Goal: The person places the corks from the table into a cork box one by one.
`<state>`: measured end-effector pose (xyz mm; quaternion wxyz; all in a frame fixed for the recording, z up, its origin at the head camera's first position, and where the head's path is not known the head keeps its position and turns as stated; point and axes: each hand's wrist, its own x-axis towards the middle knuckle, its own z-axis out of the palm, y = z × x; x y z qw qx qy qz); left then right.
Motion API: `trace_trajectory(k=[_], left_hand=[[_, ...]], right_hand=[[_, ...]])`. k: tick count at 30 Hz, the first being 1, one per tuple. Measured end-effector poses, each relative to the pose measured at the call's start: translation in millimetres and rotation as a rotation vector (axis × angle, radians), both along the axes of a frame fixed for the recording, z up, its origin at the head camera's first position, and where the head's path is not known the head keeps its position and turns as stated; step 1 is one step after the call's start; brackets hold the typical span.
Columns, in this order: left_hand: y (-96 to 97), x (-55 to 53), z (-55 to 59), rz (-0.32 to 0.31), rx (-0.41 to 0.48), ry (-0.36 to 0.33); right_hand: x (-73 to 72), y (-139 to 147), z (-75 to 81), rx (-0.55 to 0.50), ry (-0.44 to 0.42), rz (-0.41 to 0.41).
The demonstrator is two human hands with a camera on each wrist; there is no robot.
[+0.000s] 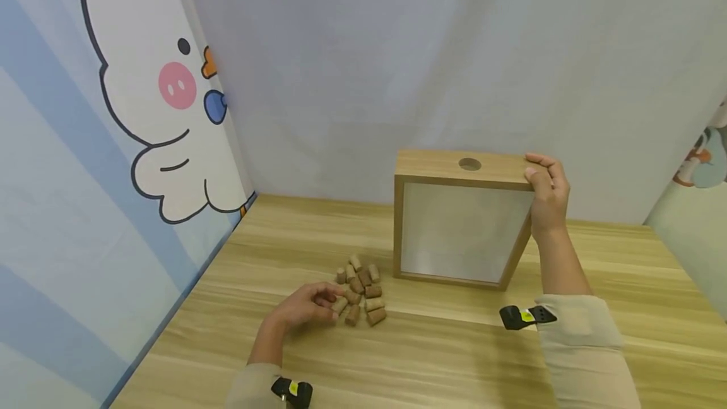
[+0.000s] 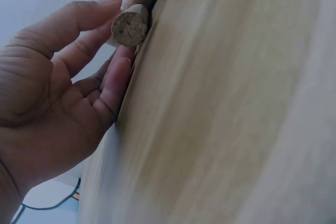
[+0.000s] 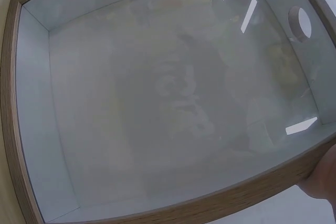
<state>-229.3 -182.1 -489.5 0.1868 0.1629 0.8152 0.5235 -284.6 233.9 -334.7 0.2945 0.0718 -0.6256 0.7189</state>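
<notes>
Pinching a cork (image 2: 129,28), the left hand (image 1: 305,305) faces crowded corks (image 1: 365,278); right hand (image 1: 549,199) grips box (image 1: 462,229).

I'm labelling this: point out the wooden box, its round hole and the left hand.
Wooden box (image 1: 464,231): head view, front panel.
Round hole (image 1: 469,164): head view, opening's middle.
Left hand (image 1: 303,305): head view, back.

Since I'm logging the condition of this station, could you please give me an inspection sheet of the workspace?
Surface: table with wood-grain top.
Job's things: wood-framed box stands upright, round hole in its top; loose corks lie clustered on the table, left of the box.
Clutter: nothing seen.
Grippers: left hand has thumb and fingers curled around one cork; right hand holds the box's upper right corner.
Cables: nothing seen.
Surroundings: pale curtain behind; cartoon-printed panel at left.
</notes>
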Motion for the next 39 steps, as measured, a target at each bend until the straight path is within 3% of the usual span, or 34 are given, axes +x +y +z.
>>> trace_trajectory(k=[8, 16, 20, 23, 29, 34, 39], left_hand=[[6.9, 0.2, 6.6, -0.003, -0.062, 0.028], [6.0, 5.5, 12.2, 0.052, -0.043, 0.025], [4.4, 12.0, 21.3, 0.106, -0.007, 0.000], [6.6, 13.4, 29.1, 0.104, 0.009, 0.002], [19.7, 15.6, 43.1, 0.060, 0.026, 0.032], [38.9, 18.0, 52.8, 0.044, 0.097, 0.041], [56.0, 15.5, 61.6, 0.047, 0.186, 0.060]], right_hand=[[0.6, 0.2, -2.0, -0.030, 0.014, -0.022], [-4.1, -1.1, -2.0, -0.033, 0.051, -0.015], [-4.7, -4.2, -2.6, -0.026, 0.045, -0.006], [-4.4, -4.8, -1.7, -0.019, 0.046, -0.010], [-5.5, -0.5, 1.5, 0.040, 0.016, 0.022], [-6.8, 5.1, 2.6, 0.117, -0.024, 0.044], [-8.8, 5.8, 2.5, 0.096, 0.001, 0.029]])
